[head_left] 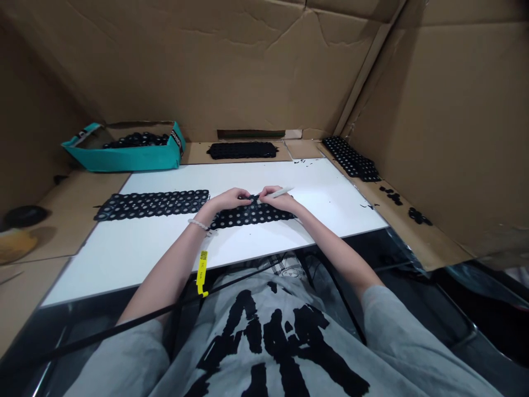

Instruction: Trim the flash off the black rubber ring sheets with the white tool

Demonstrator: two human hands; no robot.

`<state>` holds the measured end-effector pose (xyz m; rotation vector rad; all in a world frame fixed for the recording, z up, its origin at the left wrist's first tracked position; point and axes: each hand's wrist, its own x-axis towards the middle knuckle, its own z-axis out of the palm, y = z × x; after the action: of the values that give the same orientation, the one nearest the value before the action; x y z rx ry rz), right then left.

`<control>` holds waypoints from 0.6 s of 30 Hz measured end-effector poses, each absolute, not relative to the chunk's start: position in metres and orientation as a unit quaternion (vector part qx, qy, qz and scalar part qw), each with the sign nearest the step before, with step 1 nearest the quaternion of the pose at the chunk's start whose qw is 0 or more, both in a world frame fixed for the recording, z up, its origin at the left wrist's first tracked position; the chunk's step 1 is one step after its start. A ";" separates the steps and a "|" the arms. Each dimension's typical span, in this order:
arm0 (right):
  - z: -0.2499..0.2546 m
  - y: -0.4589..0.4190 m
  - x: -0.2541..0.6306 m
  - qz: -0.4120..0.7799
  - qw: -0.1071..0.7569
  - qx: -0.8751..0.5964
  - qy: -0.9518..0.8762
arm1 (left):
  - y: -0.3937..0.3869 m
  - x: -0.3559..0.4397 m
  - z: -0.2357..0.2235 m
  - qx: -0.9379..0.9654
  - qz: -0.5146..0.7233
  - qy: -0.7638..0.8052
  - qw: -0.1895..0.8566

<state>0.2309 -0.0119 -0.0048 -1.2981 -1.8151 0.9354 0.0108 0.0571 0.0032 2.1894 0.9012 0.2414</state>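
On a white board lies a black sheet of joined round pieces with pale centres, just in front of me. My left hand rests on its upper part, with thumb and fingertips closed in at the sheet's edge. A slim white pen-shaped tool slants up and rightward out of my right hand; its tip meets the sheet near my left fingertips. A similar black dotted sheet lies flat to the left of my left wrist.
At the back left stands a teal open box with black round pieces inside. A stack of black sheets lies at the back, and more dotted sheets at the right. Small black pieces lie on the right cardboard. Cardboard walls enclose the work area.
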 end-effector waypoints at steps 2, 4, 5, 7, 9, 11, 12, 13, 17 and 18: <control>-0.007 -0.013 0.229 0.358 0.345 -0.510 -0.702 | 0.056 0.012 0.004 0.859 0.078 0.365 0.351; -0.008 -0.014 0.229 0.361 0.348 -0.505 -0.703 | 0.054 0.013 0.004 0.858 0.064 0.387 0.332; -0.009 -0.015 0.229 0.364 0.349 -0.502 -0.703 | 0.054 0.013 0.005 0.856 0.061 0.396 0.326; -0.010 -0.015 0.230 0.366 0.348 -0.500 -0.703 | 0.052 0.014 0.006 0.855 0.066 0.400 0.323; -0.011 -0.015 0.230 0.364 0.346 -0.505 -0.702 | 0.051 0.014 0.007 0.858 0.077 0.387 0.328; -0.011 -0.016 0.229 0.359 0.345 -0.510 -0.701 | 0.049 0.015 0.010 0.864 0.081 0.364 0.338; -0.010 -0.016 0.229 0.356 0.344 -0.512 -0.702 | 0.048 0.015 0.012 0.865 0.078 0.356 0.344; -0.010 -0.017 0.229 0.353 0.345 -0.512 -0.703 | 0.047 0.015 0.013 0.865 0.074 0.352 0.350; -0.009 -0.017 0.229 0.340 0.353 -0.518 -0.701 | 0.045 0.016 0.016 0.849 0.070 0.376 0.364; -0.010 -0.017 0.229 0.339 0.354 -0.519 -0.700 | 0.045 0.016 0.016 0.844 0.073 0.383 0.368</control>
<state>0.2293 -0.0174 -0.0095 -1.3425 -1.8081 0.8775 0.0164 0.0448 0.0155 2.1677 0.9841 0.1877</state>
